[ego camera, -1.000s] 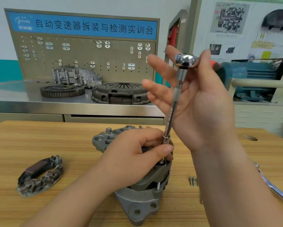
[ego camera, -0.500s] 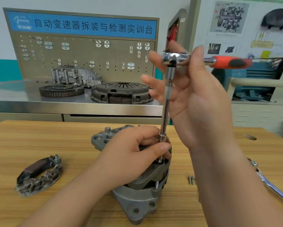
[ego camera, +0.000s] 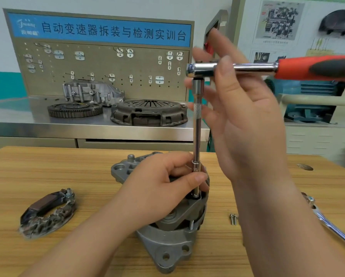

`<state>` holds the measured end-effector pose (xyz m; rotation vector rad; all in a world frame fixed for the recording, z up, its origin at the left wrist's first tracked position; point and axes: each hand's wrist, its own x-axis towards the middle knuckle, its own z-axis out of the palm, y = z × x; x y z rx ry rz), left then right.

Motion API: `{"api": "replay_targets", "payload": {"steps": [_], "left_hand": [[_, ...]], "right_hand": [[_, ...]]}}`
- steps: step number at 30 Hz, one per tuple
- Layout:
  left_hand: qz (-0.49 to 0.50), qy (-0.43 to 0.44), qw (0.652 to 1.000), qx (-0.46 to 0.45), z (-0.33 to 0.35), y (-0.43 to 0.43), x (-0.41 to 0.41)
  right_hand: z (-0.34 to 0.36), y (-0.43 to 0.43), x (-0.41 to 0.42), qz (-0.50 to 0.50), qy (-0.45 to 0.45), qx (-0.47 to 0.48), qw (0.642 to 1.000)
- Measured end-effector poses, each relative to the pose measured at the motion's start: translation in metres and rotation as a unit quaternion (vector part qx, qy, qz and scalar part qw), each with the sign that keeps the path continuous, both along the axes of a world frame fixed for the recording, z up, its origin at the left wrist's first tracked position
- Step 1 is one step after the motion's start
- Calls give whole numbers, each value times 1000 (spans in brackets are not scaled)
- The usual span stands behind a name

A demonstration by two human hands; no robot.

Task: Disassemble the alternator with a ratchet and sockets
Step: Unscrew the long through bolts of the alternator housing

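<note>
Left grip: My left grip point(ego camera: 157, 192) is curled over the top of the alternator point(ego camera: 167, 242). My thumb presses on the low end of the long bar point(ego camera: 197, 132).
Right grip: My right grip point(ego camera: 247, 120) pinches the ratchet point(ego camera: 267, 68) near its head, with the thumb in front and the fingers spread out behind.
Where it is: The alternator stands on the wooden desk point(ego camera: 47, 166), right in front of me.
How it looks: It is grey, round and lumpy, with holes in its feet. A dark plate sits tipped on top, and a thin bolt shows in the gap.
Ratchet: It has a shiny head and an orange and black handle pointing right. The long bar goes straight down to the top plate.
How it will feel: I think it is heavy and hard and will not bend. It may wobble when I turn.
Where to hold: I would push down on top, close to the bolt. For a strong turn, I would hold the ratchet out on the handle.
Nearby: Two small bolts point(ego camera: 233, 218) lie just to the right. A dark curved part point(ego camera: 45, 212) lies to the left.
</note>
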<state>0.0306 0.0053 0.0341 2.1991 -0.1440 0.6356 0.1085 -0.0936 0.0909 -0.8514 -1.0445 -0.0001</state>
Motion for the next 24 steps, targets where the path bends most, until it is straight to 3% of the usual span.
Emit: {"api": "replay_targets", "payload": {"steps": [2, 8, 14, 17, 21, 24], "left_hand": [[5, 1, 1000, 9, -1, 0, 1], [-5, 2, 1000, 13, 1, -3, 0], [3, 4, 1000, 9, 1, 0, 0], [7, 0, 1000, 10, 2, -2, -1], [-5, 6, 1000, 13, 2, -2, -2], [2, 8, 1000, 12, 2, -2, -1]], "right_hand": [[0, -1, 0, -2, -13, 16, 1000], [1, -4, 3, 133, 101, -49, 985], [-1, 1, 2, -30, -16, 30, 999], [0, -2, 4, 27, 15, 48, 998], [0, -3, 4, 128, 103, -17, 986], [0, -2, 2, 58, 47, -6, 997]]}}
